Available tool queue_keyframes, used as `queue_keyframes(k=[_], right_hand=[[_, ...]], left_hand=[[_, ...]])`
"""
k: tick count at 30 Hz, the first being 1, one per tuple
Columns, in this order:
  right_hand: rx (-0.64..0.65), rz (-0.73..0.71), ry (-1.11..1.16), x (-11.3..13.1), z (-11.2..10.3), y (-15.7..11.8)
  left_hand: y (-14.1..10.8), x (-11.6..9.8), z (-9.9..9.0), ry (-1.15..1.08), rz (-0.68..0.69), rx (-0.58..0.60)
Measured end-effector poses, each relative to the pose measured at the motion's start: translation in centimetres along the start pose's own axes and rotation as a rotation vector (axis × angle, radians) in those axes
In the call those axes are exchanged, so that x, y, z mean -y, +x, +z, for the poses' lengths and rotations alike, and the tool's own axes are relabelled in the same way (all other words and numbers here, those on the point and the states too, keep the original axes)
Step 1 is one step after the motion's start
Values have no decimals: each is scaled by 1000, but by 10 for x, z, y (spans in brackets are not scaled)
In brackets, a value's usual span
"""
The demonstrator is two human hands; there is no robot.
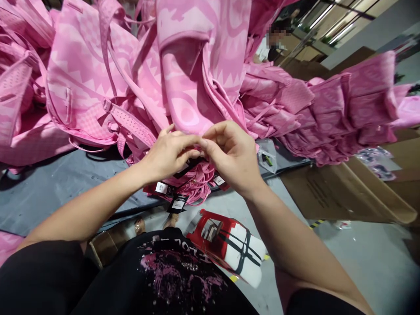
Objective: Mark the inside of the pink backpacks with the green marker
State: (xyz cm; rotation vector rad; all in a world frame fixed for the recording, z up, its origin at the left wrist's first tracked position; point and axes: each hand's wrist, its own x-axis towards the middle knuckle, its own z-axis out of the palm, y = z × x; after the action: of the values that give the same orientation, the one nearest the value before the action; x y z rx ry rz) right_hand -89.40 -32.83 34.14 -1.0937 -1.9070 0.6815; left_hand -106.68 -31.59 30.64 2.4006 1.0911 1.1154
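Note:
My left hand [169, 151] and my right hand [232, 155] meet in front of me, the thumb and fingers of each pinched together. Whatever sits between the fingertips is too small or hidden to make out. Directly above them is a pink patterned bag [188, 89], its lower edge against or just behind my fingers. Below the hands lies a bunch of thin pink cords [197, 186]. Black hang tags [178, 203] with white labels dangle there over the table edge.
More pink bags [88, 65] are heaped to the left on the dark table cover [65, 192]. Stacked pink bags [354, 96] extend to the right. A cardboard box [341, 194], a red stool [210, 249] with a strapped white pad, and a small plastic bag [267, 157] are nearby. Another person [275, 41] is behind.

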Motion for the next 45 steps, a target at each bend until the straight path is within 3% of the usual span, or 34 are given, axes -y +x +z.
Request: queue_keyframes(k=[5,9,13,14,18,22,27,31,36,41,45], right_hand=[[-70,20,61,-4,3,2],[-102,3,53,-7,3,1],[-106,-21,43,-7,5,0],[-109,-11,30,-7,5,0],[-115,31,9,-7,6,-5],[-145,26,55,-12,7,-11],[-199,5,174,-17,11,-16],[-217,-39,249,-17,15,-16],[-224,-60,263,-16,15,-18],[-242,-51,267,-15,18,-20],[-226,-36,299,-12,16,-23]], left_hand=[[5,2,-3,82,-31,-109],[6,0,-8,-38,23,48],[6,-2,-9,160,-12,-152],[6,-3,-8,172,-5,-150],[5,-6,-3,43,54,36],[4,-8,3,164,9,-130],[2,-11,2,14,23,20],[0,-12,-1,127,-3,-145],[-1,-10,-5,60,69,33],[-3,-9,-1,252,75,-140],[-7,-7,1,168,128,-76]])
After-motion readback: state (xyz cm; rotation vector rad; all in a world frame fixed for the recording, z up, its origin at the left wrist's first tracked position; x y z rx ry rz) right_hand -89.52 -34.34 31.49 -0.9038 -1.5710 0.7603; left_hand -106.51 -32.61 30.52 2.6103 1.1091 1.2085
